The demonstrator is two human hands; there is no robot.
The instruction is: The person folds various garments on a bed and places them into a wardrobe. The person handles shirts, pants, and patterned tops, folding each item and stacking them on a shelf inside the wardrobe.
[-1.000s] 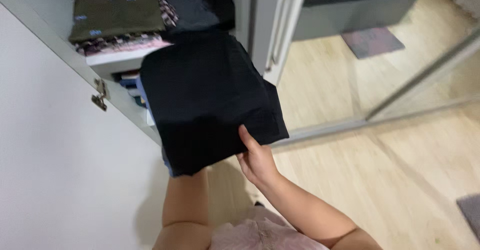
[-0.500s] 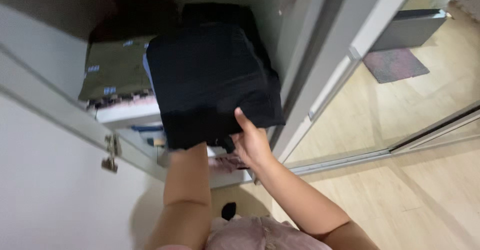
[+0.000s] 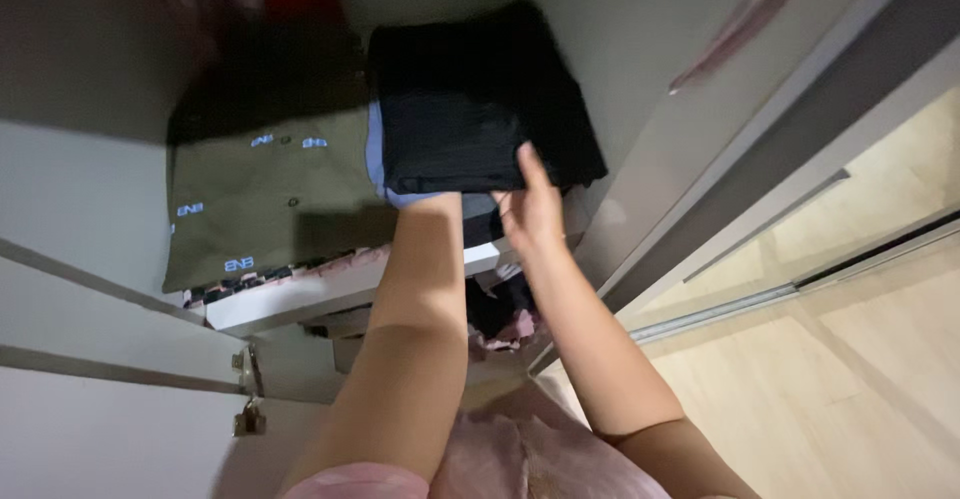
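A folded black garment (image 3: 470, 109) lies at the right side of a wardrobe shelf, on top of other folded clothes. My right hand (image 3: 533, 204) grips its near right corner, thumb on top. My left forearm (image 3: 425, 289) reaches under the garment's near edge; that hand is hidden beneath the cloth. A blue folded piece (image 3: 378, 164) peeks out under the black one. To the left sits a folded olive garment (image 3: 265, 194) with small light-blue marks.
The white shelf edge (image 3: 290, 304) runs below the stacks, with more folded clothes on the shelf beneath (image 3: 495, 324). A wardrobe door with a hinge (image 3: 248, 419) stands at the left, another door panel (image 3: 760, 179) at the right. Wooden floor (image 3: 850, 359) lies beyond.
Both hands have pushed the black garment up and deeper onto the shelf, beside the olive stack. The view has tilted further into the wardrobe.
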